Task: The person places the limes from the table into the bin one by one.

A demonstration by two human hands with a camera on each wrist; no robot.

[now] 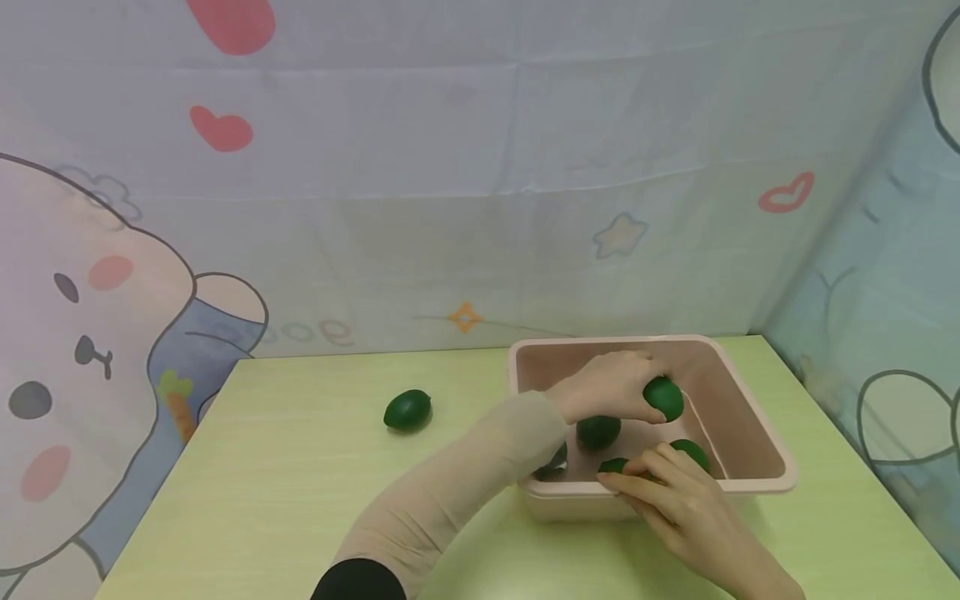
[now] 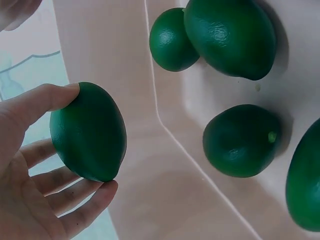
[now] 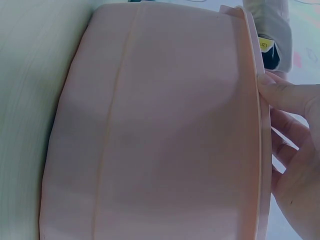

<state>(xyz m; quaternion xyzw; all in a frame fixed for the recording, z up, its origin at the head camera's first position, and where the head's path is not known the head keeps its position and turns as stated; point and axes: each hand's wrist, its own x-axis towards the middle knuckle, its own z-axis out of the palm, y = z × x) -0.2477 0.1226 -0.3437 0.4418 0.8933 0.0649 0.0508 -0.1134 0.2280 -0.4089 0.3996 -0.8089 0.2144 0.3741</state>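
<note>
My left hand (image 1: 609, 387) reaches over the pink plastic bin (image 1: 750, 417) and holds a green lime (image 1: 663, 399) between thumb and fingertips. The left wrist view shows that lime (image 2: 89, 132) up close, thumb on its upper end and fingers along its side. Several more limes lie on the bin floor, among them one lime (image 1: 598, 432) below my left wrist and another lime (image 1: 690, 454) near the front wall. At the bin's near rim is my right hand (image 1: 678, 504), thumb outside and fingers over the edge, gripping it. Its thumb (image 3: 285, 95) shows in the right wrist view.
A single lime (image 1: 408, 410) lies on the pale green table (image 1: 300, 483), left of the bin. Behind the table hangs a cartoon-printed cloth (image 1: 420, 167), and another printed cloth (image 1: 885, 333) closes off the right side. My left forearm crosses the bin's left front corner.
</note>
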